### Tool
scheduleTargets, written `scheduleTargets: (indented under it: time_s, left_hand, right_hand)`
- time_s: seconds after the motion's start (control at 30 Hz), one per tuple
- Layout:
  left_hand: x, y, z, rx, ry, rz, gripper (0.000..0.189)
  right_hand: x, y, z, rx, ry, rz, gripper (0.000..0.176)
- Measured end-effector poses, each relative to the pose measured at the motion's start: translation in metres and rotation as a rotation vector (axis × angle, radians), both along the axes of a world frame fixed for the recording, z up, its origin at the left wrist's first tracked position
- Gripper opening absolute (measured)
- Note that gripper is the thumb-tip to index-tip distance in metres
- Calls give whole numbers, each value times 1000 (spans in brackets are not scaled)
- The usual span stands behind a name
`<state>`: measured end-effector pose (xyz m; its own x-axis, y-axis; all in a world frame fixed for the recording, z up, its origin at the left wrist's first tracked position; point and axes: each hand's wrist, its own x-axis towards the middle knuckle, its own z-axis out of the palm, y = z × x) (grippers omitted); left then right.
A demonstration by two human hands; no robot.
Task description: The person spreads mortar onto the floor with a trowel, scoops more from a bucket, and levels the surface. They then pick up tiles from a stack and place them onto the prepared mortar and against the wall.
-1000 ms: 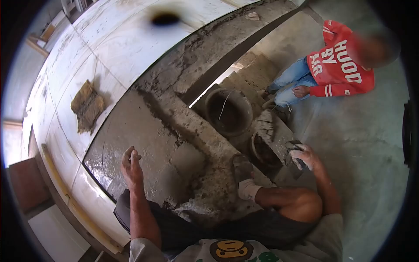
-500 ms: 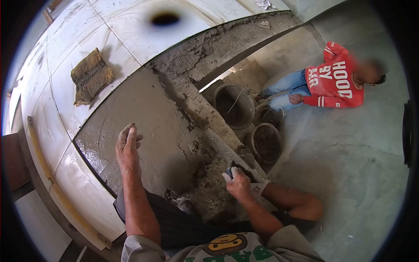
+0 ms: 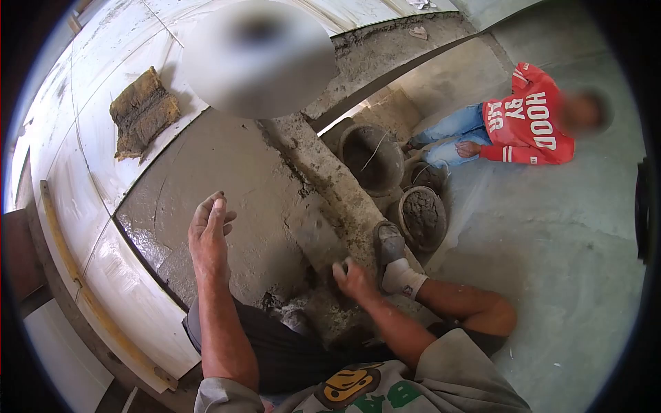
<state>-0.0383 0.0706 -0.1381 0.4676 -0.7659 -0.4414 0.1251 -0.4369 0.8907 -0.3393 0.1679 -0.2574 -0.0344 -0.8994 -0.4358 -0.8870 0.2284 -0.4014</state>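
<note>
My right hand [image 3: 356, 281] grips a trowel whose flat, mud-coated blade [image 3: 318, 237] lies over the wet grey mortar [image 3: 206, 165], near the rough edge of the bed. The blade is slightly blurred, and its handle is mostly hidden in my fist. Above the smooth part of the mortar hovers my left hand [image 3: 210, 227], fingers loosely bent and somewhat apart, with nothing visible in it. Beside the trowel, my shoe [image 3: 390, 244] rests on the concrete ledge [image 3: 330, 172].
White tiles [image 3: 76, 151] border the mortar, carrying a dirty yellow-brown sponge [image 3: 143, 113] and a long wooden strip [image 3: 65, 258]. Buckets stand below the ledge: a large dark one [image 3: 372, 158] and one heaped with mortar [image 3: 423, 219]. Beyond them is a person in a red sweatshirt [image 3: 530, 120].
My right hand has moved left and up, bringing the trowel from beside my foot onto the mortar. The nearer bucket now shows more mortar. My left hand has shifted slightly right.
</note>
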Motion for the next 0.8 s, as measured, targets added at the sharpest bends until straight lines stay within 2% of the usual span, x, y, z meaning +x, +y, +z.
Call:
scheduleTargets:
  time_s: [0.1, 0.23, 0.3, 0.33, 0.4, 0.43, 0.5, 0.53, 0.57, 0.63, 0.7, 0.8]
  left_hand:
    - [2, 5, 0, 2, -31, -10, 51]
    - [-3, 5, 2, 21, -21, 23, 50]
    - [-7, 6, 6, 9, -23, 32, 51]
    - [-6, 9, 6, 19, -24, 40, 51]
    - [-4, 13, 7, 29, -29, -10, 55]
    - [-4, 14, 8, 31, -34, -5, 55]
    - [-4, 18, 9, 25, -48, 6, 55]
    - [-6, 21, 9, 27, -52, 8, 55]
    - [-7, 24, 9, 38, -57, -4, 55]
    - [-5, 21, 9, 43, -66, -10, 55]
    - [-7, 23, 8, 53, -56, -2, 55]
    - [-9, 19, 6, 55, -57, 23, 53]
  right_hand:
    - [-4, 42, -2, 133, -16, 40, 44]
    - [-11, 40, 13, 123, -72, 42, 39]
    - [-14, 23, 13, -24, -104, -36, 34]
    - [-19, 12, 9, -13, -104, -28, 34]
    - [-31, -12, -14, -327, 96, 301, 31]
    - [-34, -18, -29, -327, 90, 305, 31]
    - [-35, -28, -51, -247, -35, 169, 39]
    - [-9, -30, -21, -58, -77, -4, 40]
    - [-5, -20, -21, -58, -81, -5, 40]
    - [-2, 11, -21, 117, -92, 37, 43]
    - [-7, 40, -12, 112, -108, 94, 43]
    - [-12, 37, -2, 76, -119, 189, 43]
